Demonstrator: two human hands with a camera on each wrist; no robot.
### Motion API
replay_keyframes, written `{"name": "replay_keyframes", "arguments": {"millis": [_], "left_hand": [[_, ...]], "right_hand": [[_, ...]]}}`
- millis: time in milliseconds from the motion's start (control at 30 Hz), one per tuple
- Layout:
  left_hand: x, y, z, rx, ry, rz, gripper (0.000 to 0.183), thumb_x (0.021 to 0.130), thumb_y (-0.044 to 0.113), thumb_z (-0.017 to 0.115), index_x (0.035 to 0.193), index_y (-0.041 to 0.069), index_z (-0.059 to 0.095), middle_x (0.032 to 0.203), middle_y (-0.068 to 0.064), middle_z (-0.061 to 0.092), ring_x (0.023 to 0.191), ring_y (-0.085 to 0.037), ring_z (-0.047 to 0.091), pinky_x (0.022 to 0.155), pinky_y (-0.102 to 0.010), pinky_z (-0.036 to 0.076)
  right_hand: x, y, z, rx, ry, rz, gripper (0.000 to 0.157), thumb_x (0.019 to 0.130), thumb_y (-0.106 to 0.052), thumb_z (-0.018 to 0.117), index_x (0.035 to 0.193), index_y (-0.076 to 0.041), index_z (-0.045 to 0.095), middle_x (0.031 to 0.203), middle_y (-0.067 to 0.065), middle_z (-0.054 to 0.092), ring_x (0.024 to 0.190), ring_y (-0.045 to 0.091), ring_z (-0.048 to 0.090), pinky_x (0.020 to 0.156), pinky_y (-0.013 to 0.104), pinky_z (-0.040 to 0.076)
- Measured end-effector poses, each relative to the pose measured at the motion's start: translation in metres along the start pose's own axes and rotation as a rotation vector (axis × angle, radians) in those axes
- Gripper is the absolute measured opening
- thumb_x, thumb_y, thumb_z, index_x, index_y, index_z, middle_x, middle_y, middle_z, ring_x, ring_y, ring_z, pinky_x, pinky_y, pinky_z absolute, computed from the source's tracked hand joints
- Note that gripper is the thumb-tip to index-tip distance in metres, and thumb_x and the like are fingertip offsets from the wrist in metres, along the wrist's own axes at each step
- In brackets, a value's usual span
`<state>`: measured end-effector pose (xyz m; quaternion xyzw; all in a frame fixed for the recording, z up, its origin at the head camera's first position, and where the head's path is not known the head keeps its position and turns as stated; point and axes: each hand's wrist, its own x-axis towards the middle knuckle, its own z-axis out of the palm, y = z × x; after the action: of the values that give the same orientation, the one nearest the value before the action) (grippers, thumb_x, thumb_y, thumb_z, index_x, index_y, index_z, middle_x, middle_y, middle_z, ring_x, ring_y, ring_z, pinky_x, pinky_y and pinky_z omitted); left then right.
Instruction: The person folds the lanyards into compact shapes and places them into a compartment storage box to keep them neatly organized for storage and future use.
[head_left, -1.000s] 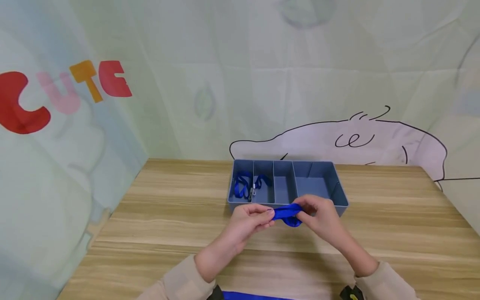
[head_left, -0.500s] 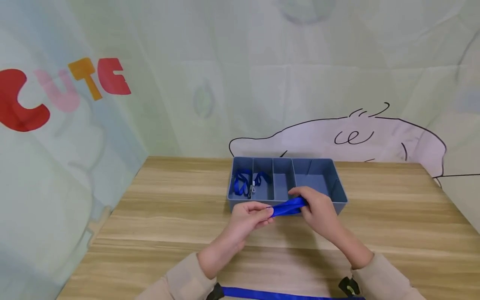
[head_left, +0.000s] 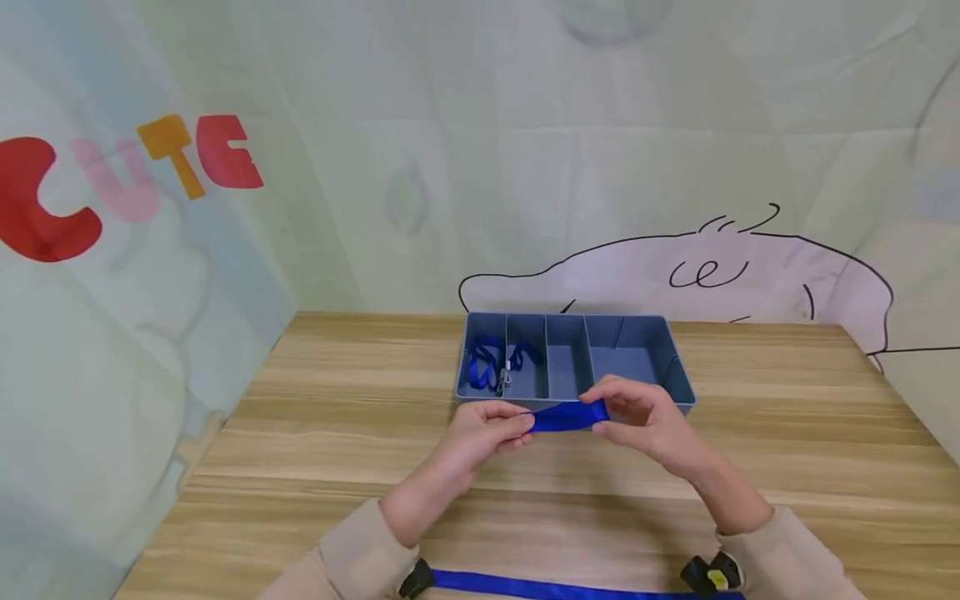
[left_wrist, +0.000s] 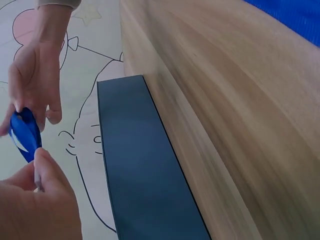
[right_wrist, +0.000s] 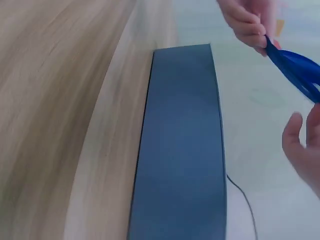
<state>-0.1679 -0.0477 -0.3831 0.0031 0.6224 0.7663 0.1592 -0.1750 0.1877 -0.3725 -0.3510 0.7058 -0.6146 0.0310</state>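
Observation:
A folded loop of blue lanyard strap [head_left: 567, 416] is stretched between both hands, just in front of the box. My left hand [head_left: 489, 433] pinches its left end between thumb and fingers. At the right end, my right hand [head_left: 651, 425] holds the loop with thumb below and index finger above. In the left wrist view the lanyard strap [left_wrist: 26, 134] shows as a small open loop. Behind the hands stands a grey-blue divided box [head_left: 573, 358]. Blue lanyards [head_left: 483, 364] with metal clips [head_left: 506, 377] lie in its two left compartments.
The box stands near the back of a wooden table [head_left: 360, 400], against a printed cloth backdrop [head_left: 360, 208]. Its middle and right compartments show bare floors. A blue fabric strip [head_left: 525, 586] runs along the table's front edge, below the wrists.
My right hand first drew the strap's right end outward, then spread its thumb and index finger around it. The hanging loop beneath has gone up into the fold. My left hand shifted slightly left.

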Motion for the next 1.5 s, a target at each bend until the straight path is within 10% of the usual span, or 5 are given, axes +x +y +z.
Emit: {"name": "replay_keyframes", "arguments": {"millis": [300, 433, 733, 1067, 1500], "left_hand": [[-0.009, 0.000, 0.010, -0.052, -0.043, -0.049, 0.021, 0.085, -0.002, 0.064, 0.100, -0.016, 0.060, 0.072, -0.007, 0.066, 0.062, -0.010, 0.065, 0.065, -0.019, 0.053], [-0.009, 0.003, 0.012, -0.079, -0.026, 0.016, 0.020, 0.085, -0.003, 0.064, 0.099, -0.016, 0.060, 0.071, -0.007, 0.066, 0.063, -0.010, 0.065, 0.067, -0.021, 0.053], [-0.004, 0.009, -0.001, -0.013, -0.040, 0.104, 0.017, 0.084, -0.006, 0.063, 0.098, -0.016, 0.060, 0.077, -0.005, 0.068, 0.067, -0.010, 0.066, 0.070, -0.025, 0.054], [-0.007, 0.015, -0.008, 0.049, -0.065, 0.120, 0.022, 0.084, -0.003, 0.065, 0.101, -0.016, 0.061, 0.082, -0.006, 0.069, 0.070, -0.011, 0.066, 0.074, -0.028, 0.054], [-0.010, 0.014, -0.004, 0.033, -0.064, 0.149, 0.024, 0.084, -0.002, 0.065, 0.102, -0.016, 0.060, 0.082, -0.006, 0.069, 0.072, -0.011, 0.066, 0.076, -0.028, 0.054]], "right_hand": [[0.007, 0.009, 0.018, -0.439, 0.414, -0.139, 0.037, 0.078, 0.018, 0.056, 0.108, -0.001, 0.065, 0.090, 0.004, 0.057, 0.071, 0.011, 0.051, 0.063, 0.020, 0.049], [0.010, 0.012, 0.016, -0.637, 0.435, -0.196, 0.032, 0.078, 0.016, 0.054, 0.101, -0.003, 0.065, 0.083, 0.003, 0.054, 0.063, 0.008, 0.044, 0.052, 0.019, 0.043], [0.001, 0.004, -0.005, -0.143, -0.007, 0.187, 0.007, 0.092, 0.000, 0.054, 0.096, 0.001, 0.059, 0.074, 0.013, 0.054, 0.059, 0.017, 0.052, 0.053, 0.026, 0.045], [-0.002, 0.002, -0.021, 0.318, -0.235, 0.198, 0.010, 0.092, 0.004, 0.050, 0.095, 0.002, 0.060, 0.077, 0.001, 0.065, 0.066, 0.013, 0.060, 0.065, 0.027, 0.052], [0.005, -0.006, -0.008, 0.336, 0.149, 0.411, 0.018, 0.089, -0.002, 0.061, 0.105, 0.001, 0.068, 0.078, 0.006, 0.070, 0.066, 0.012, 0.066, 0.066, 0.025, 0.055]]}}
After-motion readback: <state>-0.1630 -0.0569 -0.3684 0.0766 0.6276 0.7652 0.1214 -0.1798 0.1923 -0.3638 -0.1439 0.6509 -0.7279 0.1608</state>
